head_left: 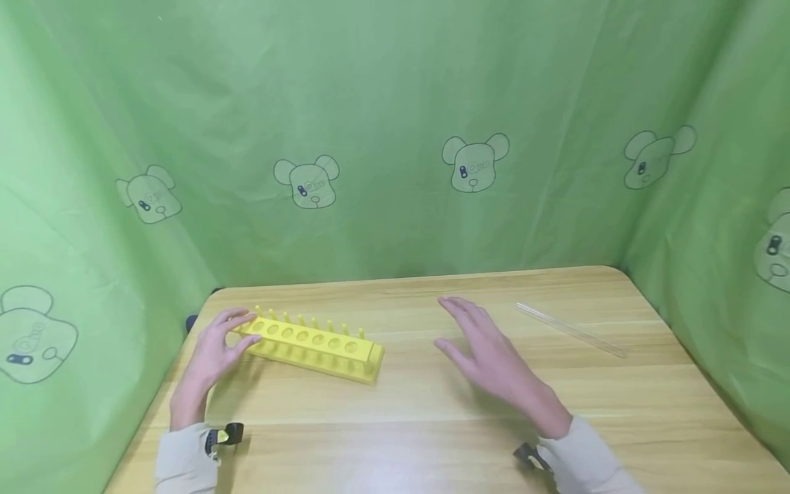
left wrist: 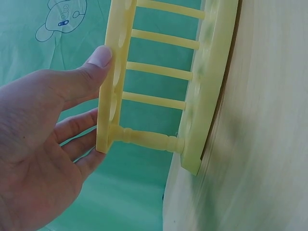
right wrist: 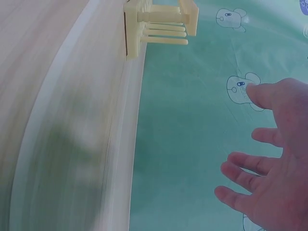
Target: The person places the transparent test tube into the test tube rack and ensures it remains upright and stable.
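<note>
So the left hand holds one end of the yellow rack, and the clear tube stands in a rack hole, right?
Not quite: the head view shows the clear tube lying on the table. The left hand does hold one end of the yellow rack.

Green curtain point(head_left: 382, 82), bear-head prints point(head_left: 474, 168); wood-grain table point(head_left: 426, 405), pale glare point(head_left: 395, 456).

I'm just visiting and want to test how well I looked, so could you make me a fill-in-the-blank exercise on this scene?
1. The left hand grips a rack whose color is ____.
2. The right hand is holding ____.
3. In the head view, the clear tube lies to the ____ of the rack.
4. The curtain behind the table is colored ____.

Missing words: yellow; nothing; right; green.
</note>
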Demonstrator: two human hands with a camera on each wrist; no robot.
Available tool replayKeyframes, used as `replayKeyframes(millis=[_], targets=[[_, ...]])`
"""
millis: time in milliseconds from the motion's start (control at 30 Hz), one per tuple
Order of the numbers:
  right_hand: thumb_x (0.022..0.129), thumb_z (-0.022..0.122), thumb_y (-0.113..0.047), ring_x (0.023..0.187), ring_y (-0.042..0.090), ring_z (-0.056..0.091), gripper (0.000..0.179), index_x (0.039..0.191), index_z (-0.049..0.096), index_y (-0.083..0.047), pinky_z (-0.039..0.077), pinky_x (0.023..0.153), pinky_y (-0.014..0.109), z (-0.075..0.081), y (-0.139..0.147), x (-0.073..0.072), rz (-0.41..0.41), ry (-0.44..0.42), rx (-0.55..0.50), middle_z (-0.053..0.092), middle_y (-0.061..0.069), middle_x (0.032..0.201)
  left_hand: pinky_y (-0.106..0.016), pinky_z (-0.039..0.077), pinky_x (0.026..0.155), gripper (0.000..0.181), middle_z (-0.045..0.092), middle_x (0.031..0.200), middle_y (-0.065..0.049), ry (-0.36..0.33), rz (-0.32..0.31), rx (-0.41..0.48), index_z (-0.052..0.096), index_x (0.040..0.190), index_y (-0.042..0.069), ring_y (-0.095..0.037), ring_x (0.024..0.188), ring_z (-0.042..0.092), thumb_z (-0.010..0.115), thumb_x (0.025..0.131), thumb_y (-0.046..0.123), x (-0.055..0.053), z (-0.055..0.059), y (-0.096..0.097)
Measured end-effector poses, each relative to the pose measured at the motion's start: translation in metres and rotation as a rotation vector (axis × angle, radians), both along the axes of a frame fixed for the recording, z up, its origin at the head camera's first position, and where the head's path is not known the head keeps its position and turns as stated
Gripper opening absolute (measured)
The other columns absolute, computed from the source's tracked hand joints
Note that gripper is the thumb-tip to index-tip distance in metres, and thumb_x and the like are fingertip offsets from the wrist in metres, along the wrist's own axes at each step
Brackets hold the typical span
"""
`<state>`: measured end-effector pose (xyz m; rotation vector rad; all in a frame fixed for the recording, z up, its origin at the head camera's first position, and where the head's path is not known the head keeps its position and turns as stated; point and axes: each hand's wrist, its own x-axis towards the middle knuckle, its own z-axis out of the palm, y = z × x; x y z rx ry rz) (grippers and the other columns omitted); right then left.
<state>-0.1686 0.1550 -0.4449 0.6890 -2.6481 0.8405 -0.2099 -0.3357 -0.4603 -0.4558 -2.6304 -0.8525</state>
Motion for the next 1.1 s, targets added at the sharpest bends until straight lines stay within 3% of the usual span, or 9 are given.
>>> replayKeyframes(millis=[533,967,1100], targets=[[0.101,0.065,-0.042,0.145,0.027,0.039,0.071,0.16,0.034,-0.018,0.039,0.116,0.052,-0.004,-0.037,0.001,0.064,0.005,0.002,0.038,0.006,0.16,-0.068,0.037,0.109,0.047,0.057,0.135,-0.03,0.003,0.001,0.011,0.066,0.126,-0.007,-0.052,0.125,0.051,0.083,0.084,0.005,-0.001,-0.007,0.002],[0.102,0.063,-0.04,0.143,0.025,0.041,0.067,0.159,0.037,-0.016,0.039,0.117,0.049,-0.01,-0.062,0.0,0.107,-0.002,-0.017,0.041,0.006,0.158,-0.068,0.037,0.11,0.048,0.056,0.136,-0.031,-0.015,0.009,0.007,0.065,0.128,-0.007,-0.052,0.126,0.05,0.083,0.085,0.006,-0.003,-0.003,0.002],[0.102,0.064,-0.037,0.142,0.025,0.042,0.065,0.157,0.039,-0.015,0.04,0.117,0.047,-0.01,-0.071,0.0,0.116,-0.01,-0.029,0.044,0.006,0.156,-0.068,0.038,0.109,0.048,0.057,0.134,-0.032,0.01,0.002,-0.004,0.065,0.127,-0.008,-0.053,0.124,0.051,0.083,0.084,0.005,-0.005,-0.002,0.001]])
